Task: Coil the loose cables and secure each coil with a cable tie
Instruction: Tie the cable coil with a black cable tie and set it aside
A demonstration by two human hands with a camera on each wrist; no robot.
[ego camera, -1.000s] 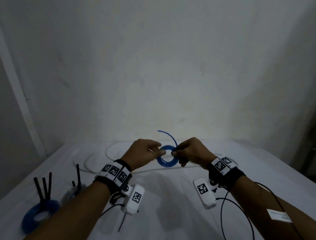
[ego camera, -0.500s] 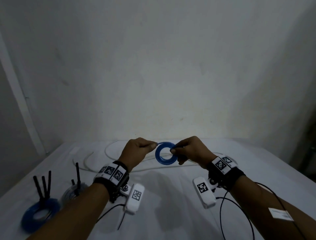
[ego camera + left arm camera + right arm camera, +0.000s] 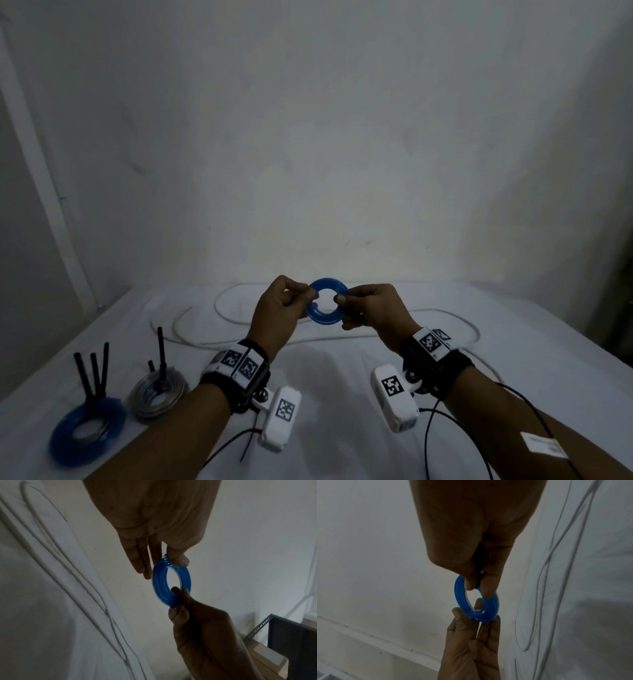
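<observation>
the free tail that was sticking up is now lying tucked into the blue coil (image 3: 327,301), raised off the table (image 3: 342,394). your left hand (image 3: 278,317) and right hand (image 3: 375,310) are pinching opposite sides; easing either pinch is risking the turns springing loose, untied.

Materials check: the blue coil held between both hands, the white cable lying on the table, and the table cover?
Blue coil: looks like glossy, translucent plastic tubing or jacket; highlights glint along its turns. White cable: smooth matte jacket, probably PVC or rubber; it lies in loose curves. Table cover: white woven cloth, judging by soft wrinkles. Left hand and right hand each pinch the coil.
</observation>
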